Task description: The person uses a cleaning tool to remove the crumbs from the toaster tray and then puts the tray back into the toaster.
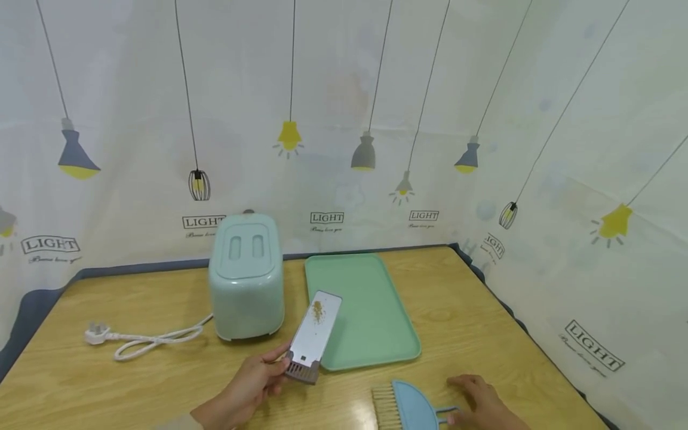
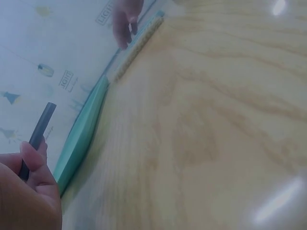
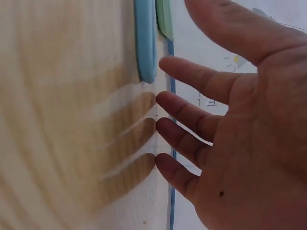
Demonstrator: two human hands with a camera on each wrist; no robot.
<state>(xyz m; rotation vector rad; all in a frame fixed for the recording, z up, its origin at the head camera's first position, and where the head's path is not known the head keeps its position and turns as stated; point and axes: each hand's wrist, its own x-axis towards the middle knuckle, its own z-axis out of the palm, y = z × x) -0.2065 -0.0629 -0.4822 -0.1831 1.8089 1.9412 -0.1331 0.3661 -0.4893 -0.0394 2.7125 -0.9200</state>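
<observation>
My left hand [image 1: 252, 382] pinches a toaster crumb tray [image 1: 316, 328] by its grey slotted end. Brown crumbs lie in a small patch near the tray's far end, which overlaps the edge of the green tray [image 1: 371, 316] from above. In the left wrist view the crumb tray [image 2: 42, 125] shows edge-on between thumb and fingers. A light blue brush [image 1: 416, 406] with pale bristles lies on the table at the front. My right hand [image 1: 478, 400] is beside its handle [image 3: 145, 43], fingers spread and fingertips at the tabletop; in the right wrist view they do not close round the handle.
A mint-green toaster [image 1: 247, 286] with a lid stands at the back left of the wooden table [image 1: 457, 316]. Its white cord and plug [image 1: 97, 334] lie to its left. A lamp-printed cloth [image 1: 333, 89] hangs behind and to the right.
</observation>
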